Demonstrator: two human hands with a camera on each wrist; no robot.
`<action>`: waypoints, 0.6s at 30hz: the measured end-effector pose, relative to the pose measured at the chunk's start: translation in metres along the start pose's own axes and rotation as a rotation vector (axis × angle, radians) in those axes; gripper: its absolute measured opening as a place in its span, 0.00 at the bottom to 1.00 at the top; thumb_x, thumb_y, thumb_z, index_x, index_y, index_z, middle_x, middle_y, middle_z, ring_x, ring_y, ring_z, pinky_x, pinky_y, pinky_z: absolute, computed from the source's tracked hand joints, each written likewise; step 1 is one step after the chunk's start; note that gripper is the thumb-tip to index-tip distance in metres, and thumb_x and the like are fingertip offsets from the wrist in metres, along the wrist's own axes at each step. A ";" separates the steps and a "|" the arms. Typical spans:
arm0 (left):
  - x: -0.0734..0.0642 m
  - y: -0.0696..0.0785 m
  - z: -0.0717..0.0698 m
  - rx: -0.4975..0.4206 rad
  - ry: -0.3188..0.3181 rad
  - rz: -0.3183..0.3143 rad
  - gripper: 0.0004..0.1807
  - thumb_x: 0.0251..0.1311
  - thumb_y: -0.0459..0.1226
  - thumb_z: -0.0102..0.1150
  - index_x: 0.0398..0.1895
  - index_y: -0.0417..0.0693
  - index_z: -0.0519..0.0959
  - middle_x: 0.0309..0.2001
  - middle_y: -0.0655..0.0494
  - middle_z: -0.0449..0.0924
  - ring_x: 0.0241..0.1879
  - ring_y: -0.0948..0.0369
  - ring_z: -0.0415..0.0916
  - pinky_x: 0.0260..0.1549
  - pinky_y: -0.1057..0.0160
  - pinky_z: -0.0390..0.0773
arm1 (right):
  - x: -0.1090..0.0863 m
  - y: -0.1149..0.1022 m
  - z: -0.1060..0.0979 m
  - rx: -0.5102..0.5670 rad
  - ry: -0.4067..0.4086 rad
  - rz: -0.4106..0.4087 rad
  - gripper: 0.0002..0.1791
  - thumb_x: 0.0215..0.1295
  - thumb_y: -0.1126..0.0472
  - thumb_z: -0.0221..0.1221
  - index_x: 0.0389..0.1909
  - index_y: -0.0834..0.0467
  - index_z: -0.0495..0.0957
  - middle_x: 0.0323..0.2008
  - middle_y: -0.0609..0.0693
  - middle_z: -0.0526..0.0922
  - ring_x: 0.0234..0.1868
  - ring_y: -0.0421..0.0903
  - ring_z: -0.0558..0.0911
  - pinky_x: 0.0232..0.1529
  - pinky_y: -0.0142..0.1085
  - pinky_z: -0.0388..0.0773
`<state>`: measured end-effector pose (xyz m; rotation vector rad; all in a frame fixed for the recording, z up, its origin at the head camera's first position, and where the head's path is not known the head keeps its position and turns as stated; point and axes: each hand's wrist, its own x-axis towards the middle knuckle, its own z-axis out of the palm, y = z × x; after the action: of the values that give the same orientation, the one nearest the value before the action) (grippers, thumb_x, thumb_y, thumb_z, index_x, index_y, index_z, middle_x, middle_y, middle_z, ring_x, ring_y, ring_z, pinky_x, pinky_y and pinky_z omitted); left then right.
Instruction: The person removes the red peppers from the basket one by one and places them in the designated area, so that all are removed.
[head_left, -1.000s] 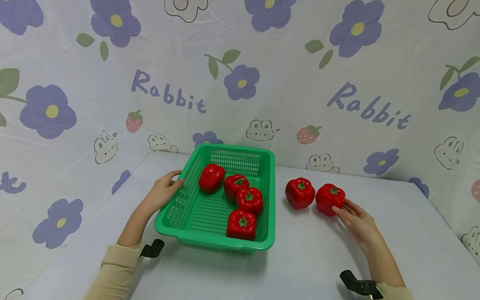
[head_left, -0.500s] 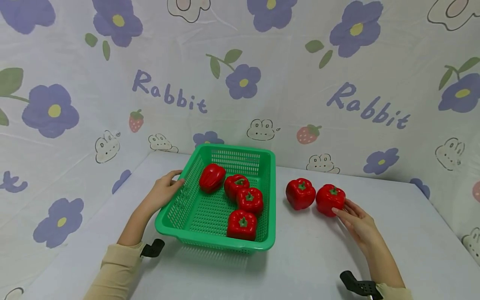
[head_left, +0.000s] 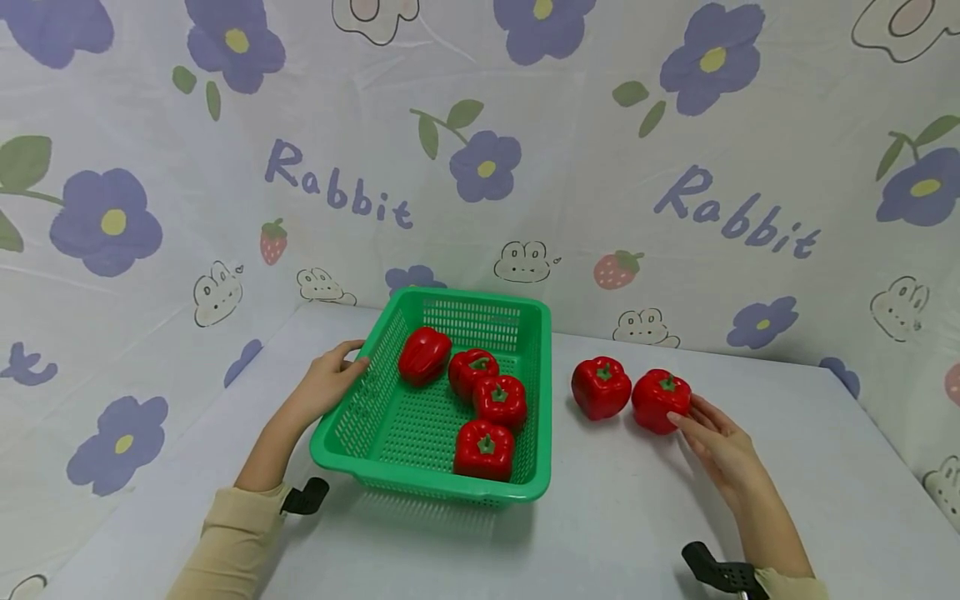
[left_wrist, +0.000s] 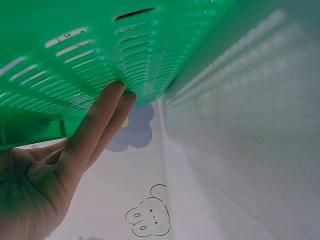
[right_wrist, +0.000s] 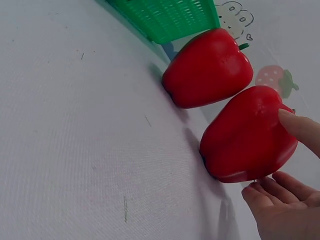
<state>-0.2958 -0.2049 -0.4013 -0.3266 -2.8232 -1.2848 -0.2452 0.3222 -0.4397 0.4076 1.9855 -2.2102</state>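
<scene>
A green plastic basket (head_left: 491, 489) with slotted walls stands on the table and holds several red bell peppers, one of them a bell pepper (head_left: 424, 357) lying on its side. My left hand (head_left: 330, 382) holds the basket's left rim; in the left wrist view its two nearest fingers (left_wrist: 95, 125) lie straight along the slotted outer wall. Right of the basket stand two more peppers, close together. My right hand (head_left: 723, 446) has its thumb and fingers about the right-hand bell pepper (head_left: 660, 402), thumb on its near side. The other bell pepper (head_left: 601, 388) stands between it and the basket.
The white tabletop (head_left: 622, 533) ends at the back against a cloth (head_left: 585, 167) printed with flowers, rabbits and lettering. A black wrist mount (head_left: 306, 497) sits on the left forearm, and another black mount (head_left: 720, 572) on the right.
</scene>
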 end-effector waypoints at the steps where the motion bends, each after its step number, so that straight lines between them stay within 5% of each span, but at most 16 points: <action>1: 0.000 0.000 0.000 -0.001 0.000 -0.002 0.29 0.75 0.42 0.43 0.73 0.36 0.58 0.51 0.30 0.81 0.40 0.50 0.85 0.35 0.60 0.82 | 0.000 -0.001 0.000 -0.007 0.000 -0.008 0.53 0.64 0.52 0.64 0.79 0.46 0.37 0.80 0.48 0.39 0.79 0.47 0.48 0.72 0.35 0.55; 18: -0.001 0.001 0.000 0.002 -0.002 -0.011 0.29 0.75 0.43 0.43 0.73 0.36 0.58 0.51 0.31 0.81 0.42 0.50 0.84 0.37 0.60 0.82 | -0.019 -0.029 0.016 -0.219 0.067 -0.188 0.50 0.64 0.41 0.60 0.79 0.44 0.41 0.80 0.47 0.40 0.80 0.48 0.38 0.77 0.48 0.44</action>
<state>-0.2943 -0.2042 -0.4004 -0.3134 -2.8313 -1.2846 -0.2369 0.3079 -0.4050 0.2801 2.3595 -2.0716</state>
